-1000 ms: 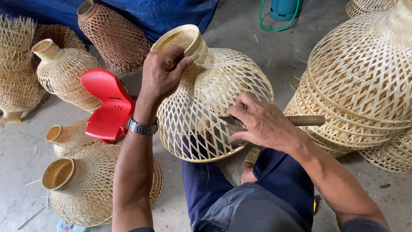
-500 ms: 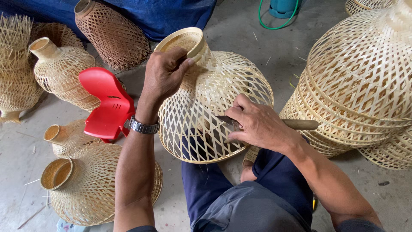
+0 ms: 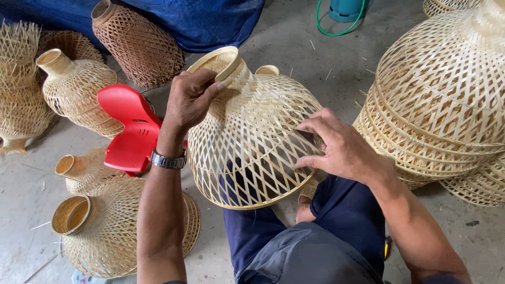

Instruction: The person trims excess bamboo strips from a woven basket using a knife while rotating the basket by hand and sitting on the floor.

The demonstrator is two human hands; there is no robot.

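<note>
- The left hand [image 3: 192, 100] is curling around the narrow woven neck of a pale bamboo lampshade [image 3: 252, 142], thumb pressing near the open rim while the fingers wrap behind it; a metal wristwatch [image 3: 168, 159] is showing on that wrist.
- The right hand [image 3: 336, 144] is lying on the flared lower side of the lampshade, fingers loosely bent and their tips pressing into the open lattice; whether it is pinching a strip or a tool cannot be told from this view.
- The lampshade is resting tilted over the person's lap, between the two hands, its long axis running from the neck at the upper left down to the wide mouth at the lower right, toward the dark blue trousers [image 3: 336, 231].
- The left hand is sitting at the neck end and the right hand nearer the wide rim, so the lattice being worked is lying directly under the right hand.
- A red plastic stool [image 3: 129, 131] is standing just beside the left forearm on the concrete floor [image 3: 310, 58].
- Finished woven shades [image 3: 105, 231] are lying at the lower left, and a tall stack of shades [image 3: 447, 100] is rising to the right, well clear of both hands.
</note>
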